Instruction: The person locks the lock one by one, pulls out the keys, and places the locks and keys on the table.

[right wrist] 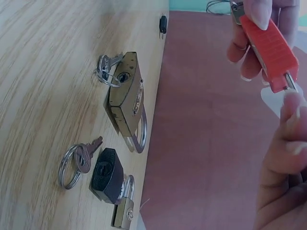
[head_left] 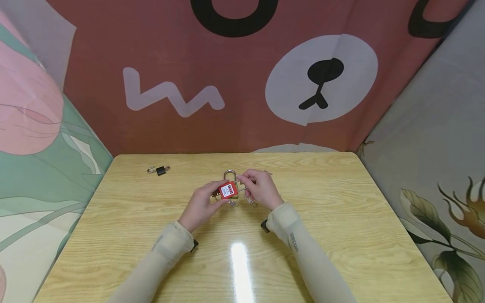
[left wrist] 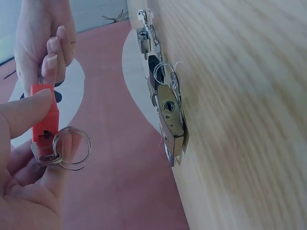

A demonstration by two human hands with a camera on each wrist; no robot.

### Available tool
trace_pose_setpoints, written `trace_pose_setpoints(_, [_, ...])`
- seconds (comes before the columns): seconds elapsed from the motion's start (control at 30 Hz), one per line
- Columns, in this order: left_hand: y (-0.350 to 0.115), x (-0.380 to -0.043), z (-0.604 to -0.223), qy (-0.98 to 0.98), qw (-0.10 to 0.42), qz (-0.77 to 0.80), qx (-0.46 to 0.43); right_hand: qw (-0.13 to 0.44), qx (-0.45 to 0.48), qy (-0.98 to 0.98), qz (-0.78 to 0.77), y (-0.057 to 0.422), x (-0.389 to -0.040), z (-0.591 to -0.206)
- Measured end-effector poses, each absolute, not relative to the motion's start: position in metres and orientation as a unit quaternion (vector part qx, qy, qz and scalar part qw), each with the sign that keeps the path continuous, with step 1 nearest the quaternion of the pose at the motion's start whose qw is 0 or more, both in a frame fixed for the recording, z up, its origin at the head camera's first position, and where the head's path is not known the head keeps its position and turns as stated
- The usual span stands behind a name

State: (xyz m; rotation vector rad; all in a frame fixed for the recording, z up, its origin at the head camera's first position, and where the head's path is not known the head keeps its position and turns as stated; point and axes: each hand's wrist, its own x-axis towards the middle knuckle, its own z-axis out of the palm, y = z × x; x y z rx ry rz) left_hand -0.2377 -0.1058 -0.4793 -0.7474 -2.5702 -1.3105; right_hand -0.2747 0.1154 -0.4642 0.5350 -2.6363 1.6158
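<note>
A red padlock (head_left: 228,190) with a white label is held up above the table between my two hands. My left hand (head_left: 201,203) grips its body, thumb on one side and fingers on the other. From the key at its lower end hangs a split ring (left wrist: 72,149), seen in the left wrist view. My right hand (head_left: 262,189) pinches the metal shackle (right wrist: 289,81); the fingers hide most of it, and whether it is locked I cannot tell. Behind and below, a large brass padlock (right wrist: 125,96) lies on the table beside its keys (right wrist: 104,68).
A black padlock (right wrist: 107,175) and a smaller brass padlock (right wrist: 123,213) lie near the large one, with a ringed key (right wrist: 83,159) alongside. Farther left on the wooden table (head_left: 132,235) lies another black padlock (head_left: 161,171). Printed cloth (head_left: 242,130) rises behind the table's back edge.
</note>
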Motion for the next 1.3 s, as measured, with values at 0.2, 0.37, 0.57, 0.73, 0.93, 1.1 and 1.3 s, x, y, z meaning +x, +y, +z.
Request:
trace_pose_setpoints(0.2, [-0.104, -0.237, -0.480, -0.864, 0.077, -0.433, -0.244, 0.002, 0.172, -0.836, 0.521, 0.116, -0.274, -0.465])
trace_pose_setpoints(0.37, [-0.099, -0.237, -0.480, -0.870, 0.077, -0.425, -0.236, 0.006, 0.168, -0.835, 0.524, 0.116, -0.275, -0.466])
trace_pose_setpoints(0.57, [-0.085, -0.238, -0.481, -0.888, 0.101, -0.385, -0.231, 0.024, 0.175, -0.833, 0.524, 0.115, -0.274, -0.465])
trace_pose_setpoints(0.73, [-0.076, -0.239, -0.484, -0.897, 0.111, -0.360, -0.231, 0.029, 0.188, -0.833, 0.519, 0.115, -0.272, -0.465])
trace_pose_setpoints(0.93, [-0.075, -0.240, -0.487, -0.898, 0.089, -0.377, -0.208, 0.007, 0.189, -0.831, 0.523, 0.113, -0.272, -0.467])
trace_pose_setpoints(1.1, [-0.075, -0.242, -0.487, -0.895, 0.079, -0.398, -0.184, -0.016, 0.190, -0.839, 0.509, 0.112, -0.273, -0.469])
trace_pose_setpoints(1.3, [-0.075, -0.244, -0.486, -0.892, 0.060, -0.423, -0.147, -0.028, 0.204, -0.864, 0.460, 0.111, -0.274, -0.471])
